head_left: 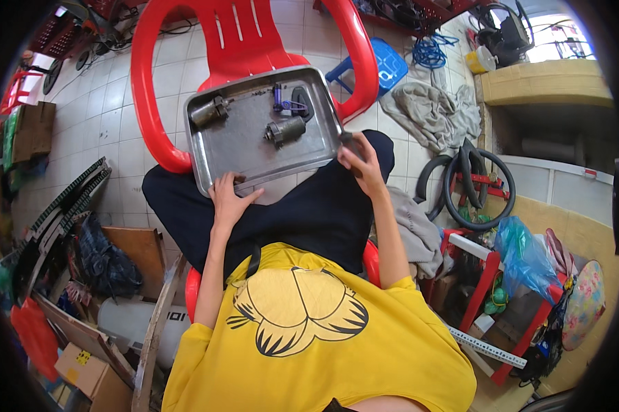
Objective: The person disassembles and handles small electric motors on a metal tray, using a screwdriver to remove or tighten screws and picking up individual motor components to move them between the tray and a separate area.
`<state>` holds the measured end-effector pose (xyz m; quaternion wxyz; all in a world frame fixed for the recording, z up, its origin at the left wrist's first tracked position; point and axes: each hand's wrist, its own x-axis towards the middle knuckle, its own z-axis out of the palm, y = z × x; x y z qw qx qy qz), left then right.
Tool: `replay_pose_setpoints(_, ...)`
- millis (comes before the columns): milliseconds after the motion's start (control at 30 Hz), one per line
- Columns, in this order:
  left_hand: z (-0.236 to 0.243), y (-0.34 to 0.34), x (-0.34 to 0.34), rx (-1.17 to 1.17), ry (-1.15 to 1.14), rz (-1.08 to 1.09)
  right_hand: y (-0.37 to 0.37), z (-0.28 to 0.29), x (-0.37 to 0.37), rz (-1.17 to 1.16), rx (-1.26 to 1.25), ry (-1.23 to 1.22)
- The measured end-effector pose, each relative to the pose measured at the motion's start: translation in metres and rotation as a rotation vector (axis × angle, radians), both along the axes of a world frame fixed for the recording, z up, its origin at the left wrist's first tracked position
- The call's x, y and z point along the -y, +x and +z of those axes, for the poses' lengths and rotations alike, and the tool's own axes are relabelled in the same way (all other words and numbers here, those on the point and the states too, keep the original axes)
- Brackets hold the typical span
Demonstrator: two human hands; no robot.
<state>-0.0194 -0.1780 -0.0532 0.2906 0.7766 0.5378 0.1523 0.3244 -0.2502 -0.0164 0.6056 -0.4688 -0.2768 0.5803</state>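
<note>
On the red plastic chair (186, 82) rests a metal tray (234, 147), its near edge over the person's lap. Inside the tray lie two small motors (285, 129). At its near rim, the left hand (228, 199) lies open and flat; at its right corner, the right hand (361, 161) grips a small dark object.

The tray (217, 147) lay on the chair (244, 34) in front of the person, with its near edge over the knees. Three small motor parts lay in the tray: one (208, 111) at the far left, one (286, 130) in the middle, one (290, 101) behind it. The left hand (228, 200) rested on the near edge. The right hand (359, 163) was at the right corner
</note>
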Motion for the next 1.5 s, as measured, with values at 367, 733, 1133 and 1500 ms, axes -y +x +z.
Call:
replay_pose_setpoints(367,-0.039,0.062,-0.087,0.222,0.033,0.057,0.021,-0.010,-0.013,0.202,-0.157,-0.039)
replay_pose_setpoints(733,-0.043,0.131,-0.160,0.143,0.230,-0.044,0.021,-0.008,-0.028,0.326,-0.164,-0.087)
replay_pose_setpoints(1133,-0.076,0.136,-0.191,-0.112,0.192,-0.109,0.022,-0.014,-0.026,0.281,-0.157,-0.076)
replay_pose_setpoints(1500,-0.049,0.109,-0.154,0.273,0.103,0.027,0.016,-0.008,-0.030,0.254,-0.122,-0.102)
